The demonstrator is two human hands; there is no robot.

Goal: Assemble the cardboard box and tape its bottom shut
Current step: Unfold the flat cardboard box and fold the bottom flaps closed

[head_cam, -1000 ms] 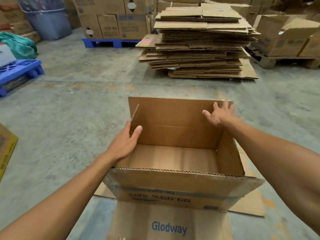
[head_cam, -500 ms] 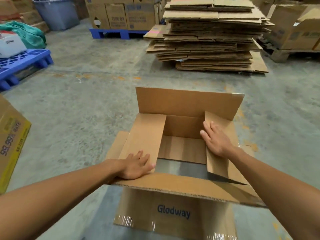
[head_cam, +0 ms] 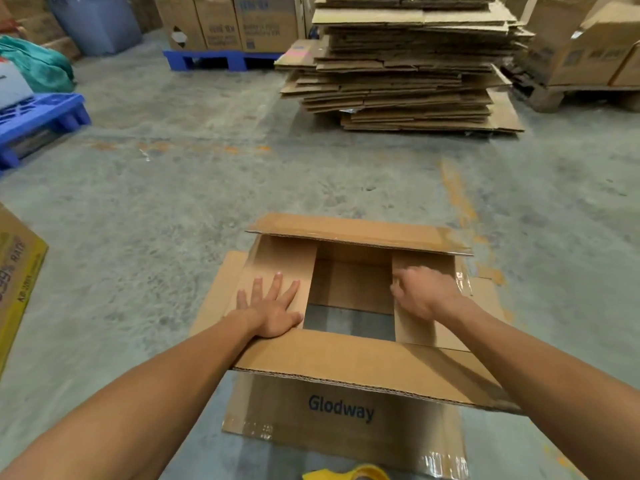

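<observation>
A brown cardboard box printed "Glodway" stands on the concrete floor in front of me, its flapped end facing up. My left hand lies flat, fingers spread, on the left short flap, pressing it inward. My right hand presses the right short flap down; its fingers are blurred. The far long flap leans inward over the opening. The near long flap sticks out toward me. A gap between the short flaps shows the inside of the box. A yellow object peeks in at the bottom edge.
A tall stack of flattened cardboard lies ahead. Blue pallets sit at the left and at the back, the latter loaded with cartons. A yellow-printed carton stands at the left edge. More boxes on a wooden pallet are at the right.
Both short flaps went from upright to folded in over the opening under my hands. The far long flap has tipped inward, and the view has moved closer above the box.
</observation>
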